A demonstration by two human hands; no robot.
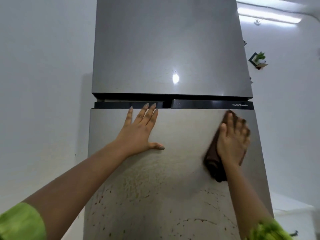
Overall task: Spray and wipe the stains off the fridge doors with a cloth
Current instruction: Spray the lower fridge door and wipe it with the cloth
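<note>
A tall silver fridge fills the view, with a clean-looking upper door [166, 49] and a lower door [181, 135] smeared with yellowish film and brown specks lower down. My left hand [140, 132] lies flat on the lower door near its top left, fingers straight and spread. My right hand [232, 139] presses a dark brown cloth [214, 161] flat against the lower door near its upper right; hand and cloth are blurred. No spray bottle is in view.
A black handle strip [207, 104] separates the two doors. White walls flank the fridge on both sides. A small wall shelf with a green plant [258, 59] hangs to the right. A white surface [294, 210] shows at lower right.
</note>
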